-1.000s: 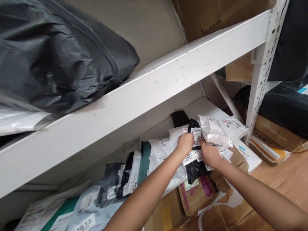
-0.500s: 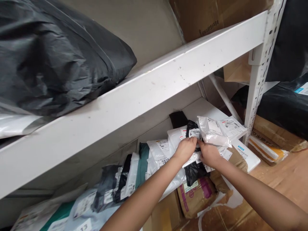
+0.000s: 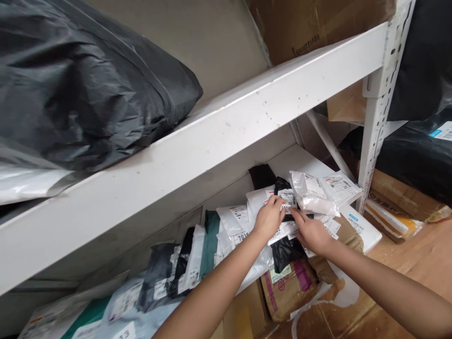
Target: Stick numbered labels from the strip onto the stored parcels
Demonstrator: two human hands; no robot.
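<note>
Both my arms reach under the white shelf to a row of mail parcels standing on the lower shelf. My left hand pinches the top of a small black parcel with a white label, fingers curled on it. Just to its right, my right hand touches the labels of the same bunch, its index finger stretched out and the other fingers bent. White padded parcels lean against the black one on the right.
A big black plastic bag lies on the upper shelf. More grey, green and white parcels stand to the left. Cardboard boxes sit on the floor below. A white shelf post rises at right, with boxes behind it.
My left hand has shifted slightly along the black parcel's top. My right hand has slid a little right and lower, its index finger now pointing at the labels.
</note>
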